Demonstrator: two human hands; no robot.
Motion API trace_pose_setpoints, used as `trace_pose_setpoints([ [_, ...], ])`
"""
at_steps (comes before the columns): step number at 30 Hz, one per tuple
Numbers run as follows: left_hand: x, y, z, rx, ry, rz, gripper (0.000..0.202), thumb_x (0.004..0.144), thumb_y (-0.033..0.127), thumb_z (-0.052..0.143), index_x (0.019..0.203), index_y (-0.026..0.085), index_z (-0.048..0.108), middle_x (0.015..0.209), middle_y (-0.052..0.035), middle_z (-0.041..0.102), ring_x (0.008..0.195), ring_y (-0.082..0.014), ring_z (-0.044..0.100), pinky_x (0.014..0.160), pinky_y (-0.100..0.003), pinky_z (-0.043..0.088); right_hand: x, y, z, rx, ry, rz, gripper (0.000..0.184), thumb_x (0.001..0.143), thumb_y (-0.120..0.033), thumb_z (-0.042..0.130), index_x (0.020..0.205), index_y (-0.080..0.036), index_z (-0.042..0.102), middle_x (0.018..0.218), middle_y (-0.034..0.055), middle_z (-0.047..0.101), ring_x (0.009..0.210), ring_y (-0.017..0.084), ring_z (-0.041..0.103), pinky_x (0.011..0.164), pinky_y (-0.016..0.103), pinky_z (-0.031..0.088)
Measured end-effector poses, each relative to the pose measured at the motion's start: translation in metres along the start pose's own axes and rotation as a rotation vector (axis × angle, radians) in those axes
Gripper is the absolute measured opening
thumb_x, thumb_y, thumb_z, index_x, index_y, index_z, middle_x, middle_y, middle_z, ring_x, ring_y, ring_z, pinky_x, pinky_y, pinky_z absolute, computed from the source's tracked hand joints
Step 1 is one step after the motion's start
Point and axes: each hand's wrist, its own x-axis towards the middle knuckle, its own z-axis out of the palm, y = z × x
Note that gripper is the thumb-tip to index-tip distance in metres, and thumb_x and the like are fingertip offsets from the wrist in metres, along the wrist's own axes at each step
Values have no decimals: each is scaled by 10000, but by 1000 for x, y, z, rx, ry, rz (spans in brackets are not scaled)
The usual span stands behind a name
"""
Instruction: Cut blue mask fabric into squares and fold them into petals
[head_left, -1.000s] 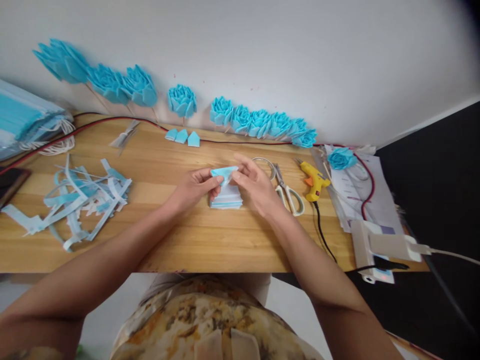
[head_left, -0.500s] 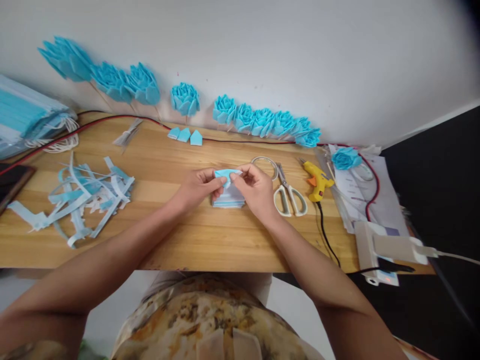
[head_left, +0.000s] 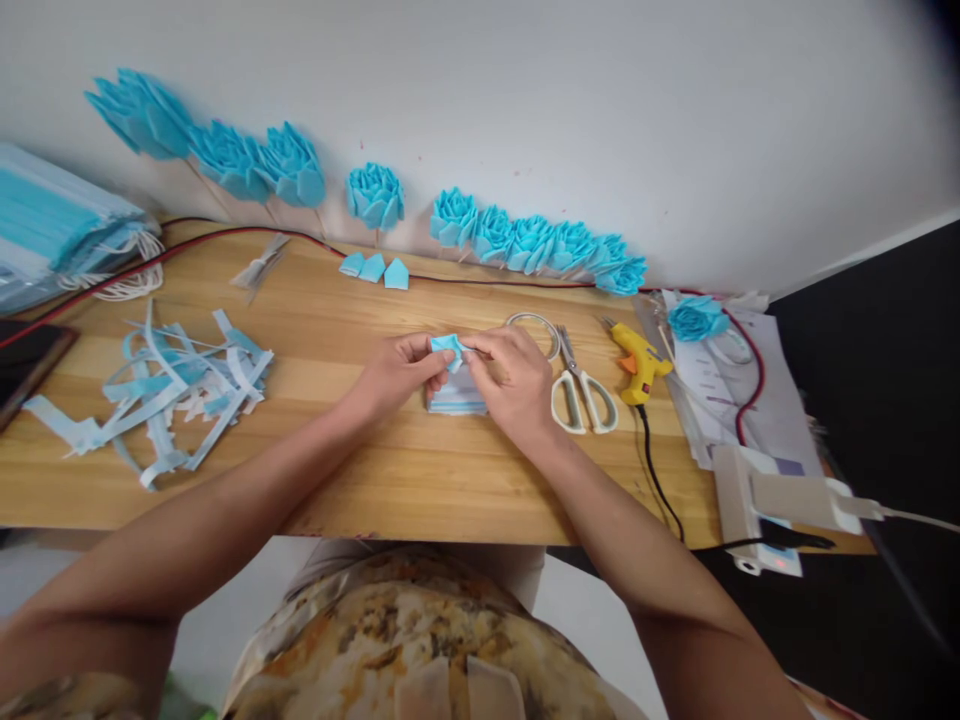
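Note:
Between my fingertips is a small piece of light blue mask fabric (head_left: 445, 346), bent into a fold. My left hand (head_left: 405, 372) pinches its left side with thumb and forefinger. At its right side, my right hand (head_left: 514, 375) is closed in a pinch on the fabric. Right below them lies a stack of cut fabric pieces (head_left: 456, 402) in white and blue, partly covered by the hands. Farther back on the table are three folded blue petals (head_left: 396, 274) with pointed tops.
Scissors (head_left: 577, 385), a roll of tape (head_left: 541, 325) and a yellow glue gun (head_left: 637, 362) lie to the right. Fabric strips (head_left: 169, 390) are heaped at left. Blue fabric flowers (head_left: 375, 197) lean on the wall. A power strip (head_left: 742, 500) sits at the right edge.
The fabric's right side has been folded inward, so it looks narrower. My right hand has turned slightly, its fingers moving over the fabric. The camera view has shifted a little.

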Motion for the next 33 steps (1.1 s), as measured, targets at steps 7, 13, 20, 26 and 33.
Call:
trace_pose_setpoints([
  [7,1,-4,-2,-41,29,3,275,759,346,733,641,145,588,553,20,606,448,-74,526,459,-206,461,-2,3,-1,-74,-35,-106,252,927,-130,546,1034,-254,738,899,48,707,827,178,618,738,340,504],
  [13,2,-6,-2,-86,21,11,285,752,357,758,654,136,608,565,14,617,452,-70,532,459,-198,461,-2,5,0,-90,-61,-129,285,936,-119,533,1074,-259,739,900,48,708,822,172,604,734,333,492],
  [20,2,-8,-3,-177,-5,-8,290,745,373,779,686,136,622,582,7,625,465,-81,543,461,-210,469,-3,7,0,-113,-36,-172,277,955,-120,505,1069,-214,739,887,65,708,808,169,590,727,317,485],
  [26,2,-8,-2,-209,-24,-7,327,771,425,764,703,133,631,589,-3,629,498,-84,555,489,-205,470,-3,5,0,-157,-38,-150,264,958,-144,513,1030,-244,747,874,44,714,791,163,590,706,307,474],
  [33,3,-11,-4,-167,18,21,274,771,380,759,716,140,638,600,7,624,503,-81,541,503,-207,457,0,3,-3,42,-99,39,280,934,-145,499,1097,-257,698,982,49,722,899,180,646,798,354,520],
])
